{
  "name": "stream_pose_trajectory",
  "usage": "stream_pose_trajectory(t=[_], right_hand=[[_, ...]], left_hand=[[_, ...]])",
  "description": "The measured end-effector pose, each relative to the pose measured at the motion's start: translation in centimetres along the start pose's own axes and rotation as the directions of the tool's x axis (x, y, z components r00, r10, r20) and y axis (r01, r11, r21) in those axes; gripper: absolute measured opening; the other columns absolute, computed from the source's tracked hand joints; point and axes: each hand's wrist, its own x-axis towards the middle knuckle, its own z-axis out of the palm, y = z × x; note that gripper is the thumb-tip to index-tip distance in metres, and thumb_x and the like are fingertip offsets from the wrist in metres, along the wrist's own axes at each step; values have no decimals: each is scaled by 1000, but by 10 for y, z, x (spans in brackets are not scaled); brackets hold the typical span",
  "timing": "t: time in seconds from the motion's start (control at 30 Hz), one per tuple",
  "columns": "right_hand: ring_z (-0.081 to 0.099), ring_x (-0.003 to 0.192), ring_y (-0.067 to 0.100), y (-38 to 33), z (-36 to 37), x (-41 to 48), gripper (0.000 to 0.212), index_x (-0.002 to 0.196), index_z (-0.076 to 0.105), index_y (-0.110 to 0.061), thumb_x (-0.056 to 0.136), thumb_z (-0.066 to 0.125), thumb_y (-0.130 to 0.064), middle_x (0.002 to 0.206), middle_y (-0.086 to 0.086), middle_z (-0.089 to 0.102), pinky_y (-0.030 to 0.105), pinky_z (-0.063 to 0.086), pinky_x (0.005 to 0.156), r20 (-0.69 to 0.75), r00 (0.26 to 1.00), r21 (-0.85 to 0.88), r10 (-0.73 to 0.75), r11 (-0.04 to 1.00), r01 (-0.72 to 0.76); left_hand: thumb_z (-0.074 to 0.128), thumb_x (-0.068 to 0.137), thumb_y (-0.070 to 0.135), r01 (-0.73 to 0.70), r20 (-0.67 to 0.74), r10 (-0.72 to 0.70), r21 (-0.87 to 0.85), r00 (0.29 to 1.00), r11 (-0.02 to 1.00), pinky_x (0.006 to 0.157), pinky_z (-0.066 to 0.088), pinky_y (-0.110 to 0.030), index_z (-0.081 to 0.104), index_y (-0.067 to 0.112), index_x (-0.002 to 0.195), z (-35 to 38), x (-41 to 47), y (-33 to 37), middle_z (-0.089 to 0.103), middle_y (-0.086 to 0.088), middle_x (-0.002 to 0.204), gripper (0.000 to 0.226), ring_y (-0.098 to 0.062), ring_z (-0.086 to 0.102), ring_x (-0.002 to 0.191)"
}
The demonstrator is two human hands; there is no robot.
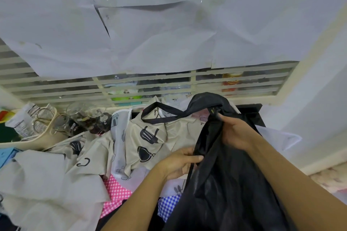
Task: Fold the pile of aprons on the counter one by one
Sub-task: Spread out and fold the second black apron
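Plainly, both hands are working on a shiny black fabric apron [234, 193], which is being held up over the crumpled pile; its lower part is running out of the bottom edge of the view. The left hand [180, 163] is pinching the black apron's left edge, fingers curled round the hem. The right hand [236, 133] is gripping the bunched top of it, and its fingertips are sinking into the folds, so how deep the hold goes is hard to tell. A black neck strap [161, 116] is looping away from the top of the black apron to the left, lying across a beige apron printed with black pots [150, 137] just left of the black apron. Further left of the black apron, a white translucent apron with grey prints [118, 137] is lying partly buried. Below the left hand, a pink gingham cloth [116, 191] and a blue gingham cloth [169, 206] are peeking out beside the black apron, mostly covered. Well to the left of the black apron, clear glass jars [84, 118] are standing, their contents blurred. Behind the black apron, crumpled white paper sheets [150, 33] are covering most of a cream louvred window [150, 84], and the things behind the slats are too blurred to make out.
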Motion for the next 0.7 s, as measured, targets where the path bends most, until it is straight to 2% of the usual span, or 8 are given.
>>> stream_pose_trajectory(t=[0.1, 0.17, 0.23, 0.33, 0.4, 0.47, 0.57, 0.7], right_hand=[[60, 94, 22, 3, -9, 3, 31, 100, 74, -17, 95, 46, -28, 105, 7, 68, 34, 42, 88, -17, 995, -93, -94, 991, 92], [58, 113, 19, 12, -22, 6, 24, 112, 66, -28, 97, 49, -22, 123, 3, 63, 33, 43, 98, -53, 973, -488, -223, 856, 170], [33, 139, 24, 29, -40, 7, 49, 134, 45, -40, 90, 63, -28, 150, 2, 38, 40, 30, 114, -59, 968, -874, -244, 482, 68], [-11, 146, 29, 56, -52, 4, 96, 147, 4, -49, 76, 68, -57, 159, -5, -11, 52, 6, 117, -137, 982, -990, -126, 4, -138], [-18, 145, 30, 66, -55, 5, 101, 146, -6, -52, 73, 64, -67, 157, -5, -22, 55, 2, 116, -149, 980, -985, -133, -62, -158], [-19, 145, 30, 67, -55, 8, 100, 144, -9, -55, 72, 59, -72, 157, -5, -25, 56, 1, 116, -139, 981, -986, -138, -76, -150], [-20, 144, 30, 64, -51, 13, 97, 140, -11, -59, 72, 58, -72, 156, -7, -27, 57, 0, 115, -100, 990, -986, -101, -120, -112], [-2, 147, 23, 62, -41, 18, 85, 145, 18, -49, 76, 67, -58, 160, -7, -8, 46, 11, 119, 27, 999, -995, -45, -97, 23]], left_hand=[[56, 91, -3, -138, -320, 181, 153, 930, 979, 47, 44, -15, 63, 0, 93, 7, 2, 4, 64, 0, 64, 8, -4, 54, 48], [54, 95, 6, -194, -495, 334, 313, 802, 930, 41, 33, -16, 61, 0, 88, 1, -6, 15, 50, 1, 51, 11, -5, 40, 38], [49, 99, 12, -179, -561, 415, 427, 716, 886, 44, 37, -21, 61, 6, 82, -9, -20, 28, 48, -3, 56, 21, -10, 43, 42], [41, 102, 14, -137, -590, 498, 548, 636, 825, 59, 44, -24, 58, 9, 82, -17, -51, 60, 57, -4, 72, 26, -18, 53, 67], [38, 102, 16, -8, -566, 625, 738, 538, 675, 64, 38, -27, 57, 4, 85, -22, -73, 85, 57, -6, 79, 28, -21, 52, 78], [42, 101, 19, 172, -503, 641, 845, 580, 507, 66, 33, -30, 60, -1, 87, -34, -97, 114, 57, -10, 83, 30, -25, 52, 83], [60, 93, 35, 438, -571, 378, 813, 728, 384, 58, 39, -29, 64, 7, 80, -55, -134, 155, 65, -7, 77, 31, -21, 59, 71], [75, 79, 37, 789, -777, 143, 594, 613, -154, 63, 53, -29, 63, 8, 92, -98, -153, 170, 67, -8, 89, 34, -20, 63, 68]])
